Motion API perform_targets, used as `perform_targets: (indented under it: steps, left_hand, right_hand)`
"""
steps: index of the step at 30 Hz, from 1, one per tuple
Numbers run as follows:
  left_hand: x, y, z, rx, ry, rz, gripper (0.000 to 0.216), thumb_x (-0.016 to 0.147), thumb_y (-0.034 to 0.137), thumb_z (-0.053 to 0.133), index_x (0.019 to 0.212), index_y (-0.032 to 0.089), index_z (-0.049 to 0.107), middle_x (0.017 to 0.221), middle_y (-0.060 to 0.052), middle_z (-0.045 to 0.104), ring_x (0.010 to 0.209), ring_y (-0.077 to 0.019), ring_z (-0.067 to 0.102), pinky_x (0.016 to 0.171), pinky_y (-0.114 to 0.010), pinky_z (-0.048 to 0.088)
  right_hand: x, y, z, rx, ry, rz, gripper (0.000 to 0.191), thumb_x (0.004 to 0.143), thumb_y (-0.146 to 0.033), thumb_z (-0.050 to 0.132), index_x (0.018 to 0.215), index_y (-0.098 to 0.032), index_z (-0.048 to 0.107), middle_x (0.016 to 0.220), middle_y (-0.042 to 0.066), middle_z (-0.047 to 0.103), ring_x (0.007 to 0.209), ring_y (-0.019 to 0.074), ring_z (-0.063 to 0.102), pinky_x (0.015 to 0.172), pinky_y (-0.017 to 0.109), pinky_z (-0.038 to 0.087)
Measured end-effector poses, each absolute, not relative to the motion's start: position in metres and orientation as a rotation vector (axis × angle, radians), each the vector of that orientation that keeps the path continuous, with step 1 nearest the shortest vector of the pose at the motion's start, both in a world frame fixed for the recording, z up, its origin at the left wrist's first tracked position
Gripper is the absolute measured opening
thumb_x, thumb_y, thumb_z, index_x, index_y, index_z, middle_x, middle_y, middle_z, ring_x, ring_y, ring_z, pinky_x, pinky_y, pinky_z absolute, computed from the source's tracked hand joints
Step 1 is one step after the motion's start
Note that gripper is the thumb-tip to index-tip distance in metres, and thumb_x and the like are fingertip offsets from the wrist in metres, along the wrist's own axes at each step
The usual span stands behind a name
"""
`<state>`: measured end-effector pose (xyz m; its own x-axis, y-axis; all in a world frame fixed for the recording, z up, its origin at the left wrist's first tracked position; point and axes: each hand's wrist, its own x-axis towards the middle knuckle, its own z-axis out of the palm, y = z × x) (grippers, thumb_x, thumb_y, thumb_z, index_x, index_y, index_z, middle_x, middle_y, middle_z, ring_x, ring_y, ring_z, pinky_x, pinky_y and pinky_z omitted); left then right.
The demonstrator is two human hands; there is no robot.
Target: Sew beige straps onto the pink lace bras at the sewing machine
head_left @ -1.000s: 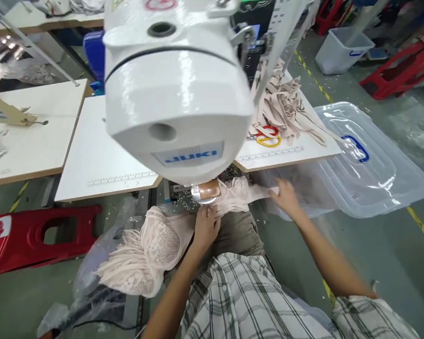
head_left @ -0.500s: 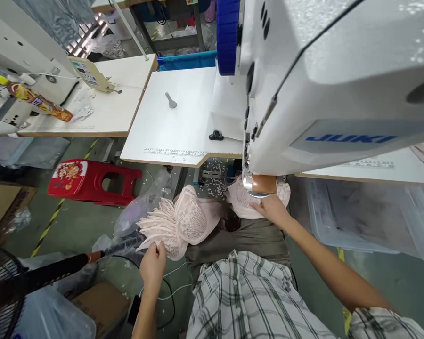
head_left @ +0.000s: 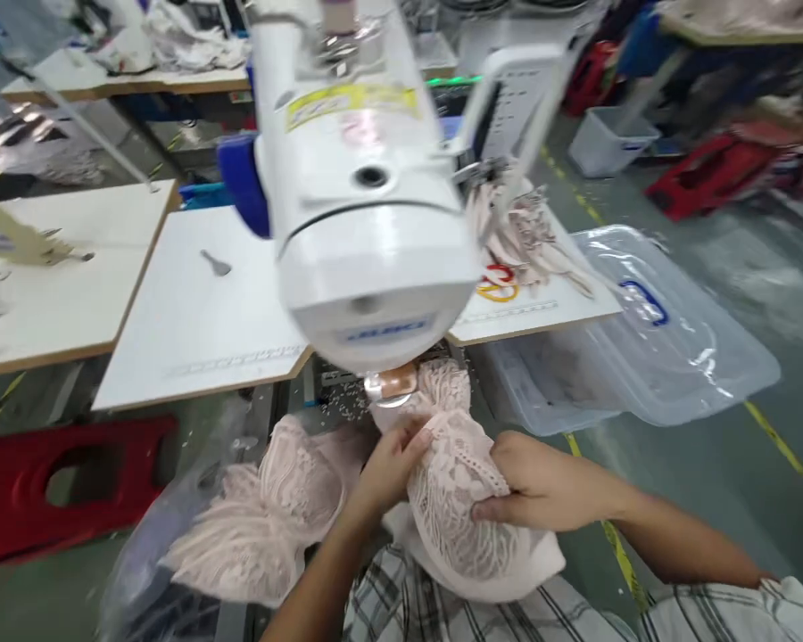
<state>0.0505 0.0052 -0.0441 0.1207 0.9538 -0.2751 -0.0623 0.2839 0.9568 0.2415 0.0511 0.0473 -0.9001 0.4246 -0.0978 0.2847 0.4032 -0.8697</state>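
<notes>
A pale pink lace bra point(head_left: 465, 508) lies over my lap, its far end reaching up beside the head of a white sewing machine point(head_left: 375, 259). My left hand point(head_left: 396, 456) pinches the bra's upper left edge just below the machine's metal and brown guard point(head_left: 392, 383). On the other side my right hand point(head_left: 542, 481) grips the cup, thumb on the lace and fingers curled at its edge. More pink lace bras point(head_left: 260, 526) lie bunched together to the left of my left forearm. The needle area is hidden behind the guard.
Strips of pink fabric point(head_left: 518, 232) and scissors with red and yellow handles point(head_left: 499, 283) rest on the right tabletop. A clear plastic bin lid point(head_left: 682, 348) juts out to the right. A red stool point(head_left: 73, 481) stands at left; a grey tool point(head_left: 215, 263) lies on the white table.
My left hand has left the bunched bras and moved right to the bra at the machine. My right hand has come back from under the machine head. The view has swung right and up.
</notes>
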Motion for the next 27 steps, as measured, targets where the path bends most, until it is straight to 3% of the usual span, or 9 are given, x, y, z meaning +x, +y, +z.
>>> perform_targets:
  steps: [3,5,7,10,14,17,19,22,27]
  left_hand:
    - [0.069,0.025,-0.060,0.898,0.972,0.757,0.053,0.083,0.065,0.054,0.089,0.014,0.066,0.081,-0.009,0.067,0.076,-0.0223,0.064,0.068,-0.032,0.050]
    - [0.071,0.031,-0.067,0.992,1.125,0.816,0.047,0.086,0.060,0.049,0.091,0.015,0.064,0.085,-0.009,0.068,0.081,-0.0225,0.064,0.075,-0.034,0.051]
    - [0.070,0.033,-0.072,1.104,1.328,0.864,0.038,0.087,0.052,0.047,0.087,0.017,0.061,0.087,-0.008,0.067,0.085,-0.0231,0.062,0.082,-0.036,0.050]
    - [0.082,0.028,-0.074,1.203,1.451,0.827,0.025,0.085,0.043,0.047,0.079,0.020,0.055,0.078,-0.006,0.062,0.080,-0.0231,0.058,0.081,-0.038,0.049]
    - [0.126,0.009,-0.063,1.428,1.247,0.633,0.019,0.086,0.030,0.043,0.077,0.022,0.058,0.071,-0.004,0.062,0.072,-0.0196,0.057,0.074,-0.031,0.049]
    - [0.144,0.007,-0.051,1.604,1.003,0.468,0.022,0.089,0.033,0.047,0.077,0.021,0.062,0.070,-0.005,0.065,0.064,-0.0183,0.057,0.064,-0.028,0.046]
    - [0.139,0.016,-0.048,1.645,1.126,0.387,0.027,0.092,0.031,0.044,0.099,0.019,0.067,0.081,-0.008,0.071,0.073,-0.0213,0.063,0.069,-0.029,0.048]
    - [0.119,0.032,-0.054,1.654,1.517,0.181,0.044,0.097,0.025,0.031,0.131,0.009,0.054,0.093,-0.016,0.073,0.084,-0.0278,0.068,0.073,-0.035,0.049]
    - [0.102,0.030,-0.056,1.920,1.436,0.517,0.037,0.099,0.023,0.029,0.116,0.014,0.061,0.081,-0.009,0.073,0.071,-0.0217,0.070,0.062,-0.028,0.049]
  right_hand:
    - [0.272,0.064,0.061,-0.750,-2.436,1.726,0.032,0.096,-0.037,0.053,0.069,-0.021,0.056,0.057,-0.005,0.049,0.051,0.0108,0.042,0.048,0.024,0.031]
    - [0.280,0.088,0.053,-0.737,-2.457,1.775,0.036,0.093,-0.041,0.056,0.063,-0.021,0.054,0.053,-0.006,0.046,0.048,0.0101,0.039,0.046,0.023,0.030]
    - [0.277,0.128,0.035,-1.021,-2.367,1.471,0.037,0.091,-0.043,0.057,0.062,-0.020,0.056,0.055,-0.004,0.051,0.050,0.0113,0.044,0.048,0.023,0.033]
    - [0.261,0.210,0.008,-1.695,-1.828,0.766,0.017,0.087,-0.036,0.064,0.085,-0.019,0.064,0.084,0.004,0.068,0.076,0.0189,0.061,0.069,0.028,0.047]
    - [0.250,0.308,-0.004,-1.888,-1.511,0.541,0.028,0.091,-0.030,0.056,0.113,-0.012,0.059,0.121,0.020,0.061,0.111,0.0306,0.056,0.091,0.040,0.044]
    - [0.256,0.342,-0.005,-1.925,-1.414,0.561,0.016,0.086,-0.024,0.059,0.096,-0.013,0.063,0.109,0.019,0.065,0.103,0.0322,0.059,0.087,0.041,0.044]
    - [0.263,0.349,-0.004,-1.887,-1.392,0.586,0.006,0.082,-0.019,0.059,0.077,-0.017,0.061,0.095,0.013,0.068,0.098,0.0296,0.059,0.085,0.038,0.044]
    - [0.272,0.346,0.001,-1.778,-1.340,0.628,0.016,0.081,-0.020,0.057,0.065,-0.019,0.055,0.083,0.007,0.065,0.096,0.0256,0.057,0.082,0.033,0.042]
    - [0.262,0.300,0.012,-1.550,-1.236,1.000,0.018,0.083,-0.029,0.054,0.068,-0.022,0.047,0.064,-0.001,0.050,0.065,0.0149,0.051,0.061,0.026,0.042]
